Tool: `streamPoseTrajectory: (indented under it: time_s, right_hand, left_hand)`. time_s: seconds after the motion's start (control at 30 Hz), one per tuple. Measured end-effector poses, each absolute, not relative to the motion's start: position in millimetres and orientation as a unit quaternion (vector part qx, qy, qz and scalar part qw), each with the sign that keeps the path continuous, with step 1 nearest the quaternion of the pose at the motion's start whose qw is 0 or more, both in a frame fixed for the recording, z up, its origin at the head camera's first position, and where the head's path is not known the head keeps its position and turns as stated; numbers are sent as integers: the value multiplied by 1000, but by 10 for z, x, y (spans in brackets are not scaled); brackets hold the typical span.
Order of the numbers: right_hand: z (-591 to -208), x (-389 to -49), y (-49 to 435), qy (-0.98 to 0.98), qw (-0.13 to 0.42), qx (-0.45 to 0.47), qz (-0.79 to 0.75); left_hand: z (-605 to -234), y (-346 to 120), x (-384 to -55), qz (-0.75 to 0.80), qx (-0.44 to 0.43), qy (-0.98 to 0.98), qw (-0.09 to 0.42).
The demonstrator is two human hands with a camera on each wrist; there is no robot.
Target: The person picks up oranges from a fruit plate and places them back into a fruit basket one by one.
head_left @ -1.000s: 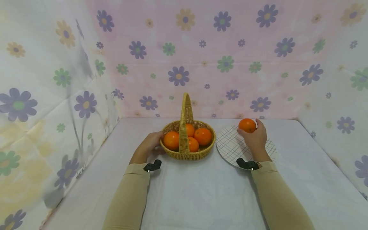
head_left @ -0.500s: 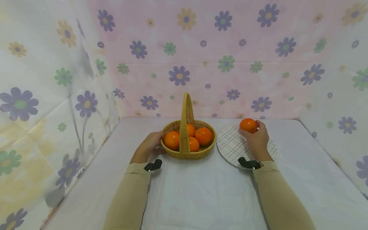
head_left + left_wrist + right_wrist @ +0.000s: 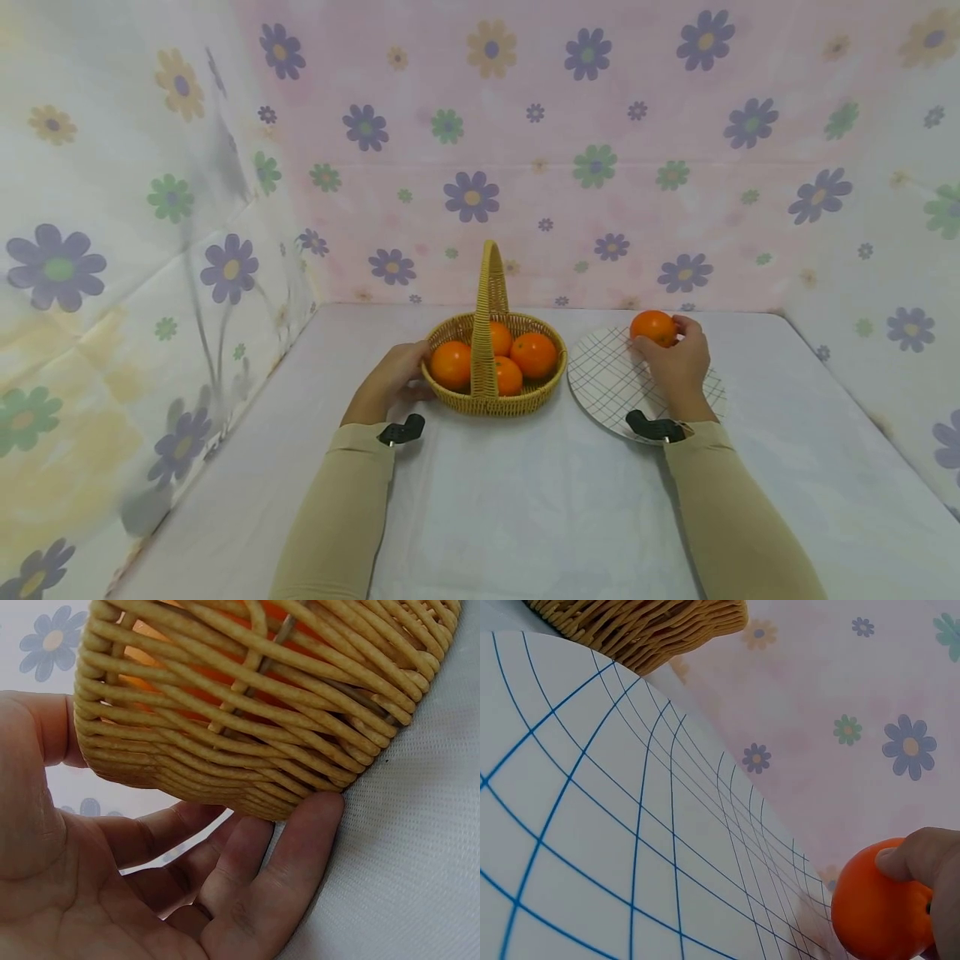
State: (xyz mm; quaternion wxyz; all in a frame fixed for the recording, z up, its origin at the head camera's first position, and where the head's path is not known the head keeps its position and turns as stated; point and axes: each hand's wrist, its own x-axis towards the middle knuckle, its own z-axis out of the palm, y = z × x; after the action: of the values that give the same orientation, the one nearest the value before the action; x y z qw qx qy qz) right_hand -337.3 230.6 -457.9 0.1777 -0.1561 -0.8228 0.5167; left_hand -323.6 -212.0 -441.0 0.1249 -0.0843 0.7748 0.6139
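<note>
On the table stands a wicker basket (image 3: 495,407) with a tall arched handle, holding several oranges (image 3: 533,356). At its left side my left hand (image 3: 396,375) grips it; in the left wrist view the thumb is by the rim and the fingertips (image 3: 315,814) press the lower weave. My right hand (image 3: 681,362) pinches one orange (image 3: 651,327) between thumb and fingers over the far part of a white plate (image 3: 607,383) with a blue grid pattern. Whether this orange (image 3: 877,907) touches the plate, I cannot tell. The hand hides some of the plate.
The plate lies just right of the basket, close beside it. A white cloth covers the table (image 3: 487,508). Flowered fabric (image 3: 525,150) hangs behind the table and along both sides. Each wrist carries a black camera mount (image 3: 402,428).
The head view has shifted slightly. My right hand has moved a little to the right with the orange still pinched in it. My left hand stays on the basket.
</note>
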Motion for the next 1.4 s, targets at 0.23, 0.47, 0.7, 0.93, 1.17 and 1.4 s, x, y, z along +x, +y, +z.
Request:
streamPoseTrajectory:
  time_s: [0.23,0.47,0.7,0.93,1.17,1.4]
  right_hand:
    - [-4515,-3351,2276,-822,190,-149,516]
    - [-4386,-3317,2182,-828,187,-137,511]
    - [-4292,-3277,2101,-827,190,-117,517]
    - [-4193,-3244,2020,-827,195,-95,519]
    - [-4062,-3213,1929,-836,192,-52,512]
    - [-3986,-3186,1859,-844,188,-17,502]
  left_hand:
    - [-4404,-2114,-3237,612,-86,776,125]
    - [-4395,-2110,-3225,613,-88,775,125]
    - [-4388,-2107,-3215,614,-82,775,123]
    - [-4375,-2102,-3204,622,-86,768,126]
    - [-4391,-2122,-3225,618,-82,771,126]
    - [-4385,-2116,-3226,617,-84,772,127]
